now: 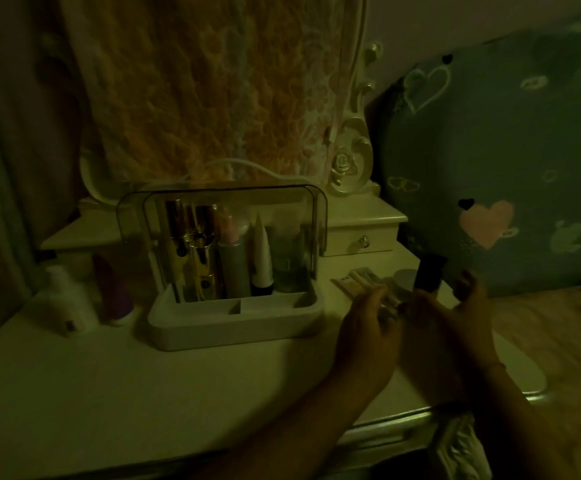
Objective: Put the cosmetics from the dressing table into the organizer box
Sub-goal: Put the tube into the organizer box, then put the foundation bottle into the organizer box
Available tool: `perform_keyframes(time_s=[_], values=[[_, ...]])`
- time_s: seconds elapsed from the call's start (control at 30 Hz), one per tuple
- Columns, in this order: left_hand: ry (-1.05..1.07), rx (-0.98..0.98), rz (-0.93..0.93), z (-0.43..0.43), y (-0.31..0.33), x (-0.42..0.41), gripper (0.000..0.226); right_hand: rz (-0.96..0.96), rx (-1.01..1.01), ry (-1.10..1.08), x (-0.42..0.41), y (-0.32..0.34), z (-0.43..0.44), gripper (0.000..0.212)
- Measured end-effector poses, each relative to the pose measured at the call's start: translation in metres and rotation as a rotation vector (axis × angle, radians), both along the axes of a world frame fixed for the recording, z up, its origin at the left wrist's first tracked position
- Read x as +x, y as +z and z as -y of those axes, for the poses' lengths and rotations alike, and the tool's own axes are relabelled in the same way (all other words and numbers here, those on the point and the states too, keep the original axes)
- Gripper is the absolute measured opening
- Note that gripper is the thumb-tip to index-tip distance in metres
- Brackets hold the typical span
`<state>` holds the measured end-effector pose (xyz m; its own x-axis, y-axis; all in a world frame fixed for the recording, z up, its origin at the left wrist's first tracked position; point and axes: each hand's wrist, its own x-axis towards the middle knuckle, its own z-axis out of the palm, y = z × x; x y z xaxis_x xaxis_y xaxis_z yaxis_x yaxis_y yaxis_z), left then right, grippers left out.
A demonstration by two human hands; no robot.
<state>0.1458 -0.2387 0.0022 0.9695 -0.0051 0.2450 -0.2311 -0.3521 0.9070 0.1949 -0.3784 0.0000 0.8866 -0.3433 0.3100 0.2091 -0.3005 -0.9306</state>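
The white organizer box with a clear raised lid stands mid-table, holding gold tubes, a grey bottle, a white tube and a clear jar. Its front compartments look bare. To its right lie flat sachets, a small round jar and a dark upright bottle. My left hand is over the sachets with fingers curled on them. My right hand is spread around the base of the dark bottle; the dim light hides whether it grips.
A white pump bottle and a purple bottle stand left of the box. A small drawer unit and the ornate mirror frame sit behind. A heart-patterned cushion leans at the right, beside the table edge.
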Motion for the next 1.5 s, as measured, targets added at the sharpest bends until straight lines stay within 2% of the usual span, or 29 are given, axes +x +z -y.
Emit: perform_keyframes(time_s=[0.17,0.33,0.47,0.7,0.9,1.07,1.3,1.5], values=[[-0.092,0.044,-0.141,0.031,0.005,0.015,0.054,-0.076,0.078,0.207,0.005,-0.007,0.008,0.067],[-0.097,0.007,-0.163,0.042,-0.001,0.023,0.056,-0.018,-0.034,0.241,0.001,-0.005,0.011,0.052],[-0.023,0.007,-0.122,0.040,-0.004,0.027,0.047,-0.002,-0.122,0.285,-0.011,-0.007,0.006,0.035],[0.055,0.013,0.016,0.014,-0.010,0.015,0.041,-0.008,-0.258,0.340,-0.027,-0.009,0.001,0.041],[0.001,-0.030,0.045,-0.011,-0.007,0.000,0.041,-0.005,-0.252,0.345,-0.037,-0.012,-0.016,0.043],[-0.025,-0.104,0.112,-0.036,0.003,-0.015,0.042,0.108,-0.221,0.328,-0.051,0.001,-0.044,0.047],[0.089,-0.070,0.316,-0.092,0.026,-0.014,0.038,0.242,-0.219,0.345,-0.046,0.026,-0.108,0.039],[0.145,-0.129,0.279,-0.127,0.034,0.007,0.036,0.248,-0.212,0.280,-0.024,0.025,-0.161,0.040]])
